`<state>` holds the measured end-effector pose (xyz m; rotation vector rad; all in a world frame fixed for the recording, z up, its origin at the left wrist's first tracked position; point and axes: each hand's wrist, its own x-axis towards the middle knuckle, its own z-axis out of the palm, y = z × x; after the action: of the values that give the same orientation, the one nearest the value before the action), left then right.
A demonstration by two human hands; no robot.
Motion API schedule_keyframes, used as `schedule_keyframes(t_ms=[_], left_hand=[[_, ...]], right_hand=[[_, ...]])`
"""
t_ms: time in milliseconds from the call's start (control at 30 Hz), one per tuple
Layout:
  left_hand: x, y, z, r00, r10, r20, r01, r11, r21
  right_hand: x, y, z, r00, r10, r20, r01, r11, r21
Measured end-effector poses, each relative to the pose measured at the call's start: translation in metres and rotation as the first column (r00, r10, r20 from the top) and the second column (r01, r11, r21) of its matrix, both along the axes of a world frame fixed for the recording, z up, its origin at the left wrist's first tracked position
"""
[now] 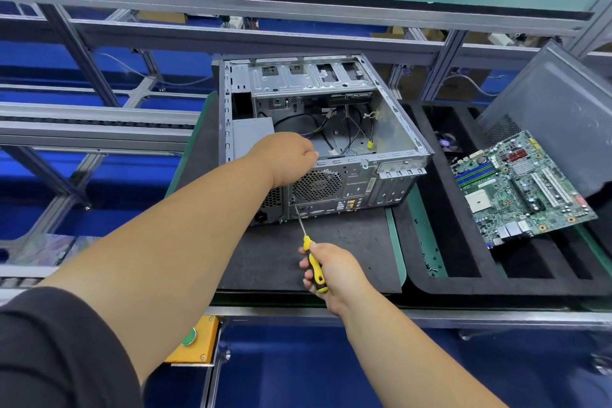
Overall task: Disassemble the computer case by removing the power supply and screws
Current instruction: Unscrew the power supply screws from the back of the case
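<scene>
On the dark mat at the middle of the tabletop (347,262) lies the computer case (318,142), open side up, its rear panel facing you. Your right hand (331,270) wraps its fingers (306,263) around the yellow-and-black handle of the screwdriver (309,252), and the shaft runs up to a screw (292,201) low on the rear panel, just left of the round fan grille (316,185). Your left hand (291,156) rests curled over the top edge of the rear panel, steadying the case; whether those fingers grip the lip or only press on it I cannot tell. The power supply (253,137) sits inside at the left rear corner, with its socket showing at the panel's lower left.

You appear to be on the screw-removal step, working a rear screw near the power supply. Next, keep the tip seated squarely, hold the case firm against the twist, and be ready to catch the freed screw. To your right, a motherboard (520,189) and a grey side panel (556,106) lie in a black foam tray (463,285).
</scene>
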<state>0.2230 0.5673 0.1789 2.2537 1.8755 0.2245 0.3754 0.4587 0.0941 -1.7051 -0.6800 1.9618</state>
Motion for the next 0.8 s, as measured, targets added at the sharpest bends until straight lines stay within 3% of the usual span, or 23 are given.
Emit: schedule_keyframes(t_ms=[200, 633, 800], left_hand=[[0.000, -0.001, -0.002, 1.000, 0.015, -0.008, -0.015, 1.000, 0.025], [0.000, 0.000, -0.004, 0.999, 0.035, -0.011, -0.034, 0.999, 0.038], [-0.001, 0.000, -0.003, 0.999, 0.039, -0.006, -0.039, 0.999, 0.036]], right_hand=[[-0.001, -0.004, -0.006, 1.000, 0.023, 0.017, -0.024, 0.998, 0.061], [-0.004, -0.005, -0.008, 0.992, -0.049, -0.115, 0.040, 0.996, -0.081], [-0.005, -0.006, -0.011, 0.998, -0.023, -0.056, 0.023, 1.000, -0.004]])
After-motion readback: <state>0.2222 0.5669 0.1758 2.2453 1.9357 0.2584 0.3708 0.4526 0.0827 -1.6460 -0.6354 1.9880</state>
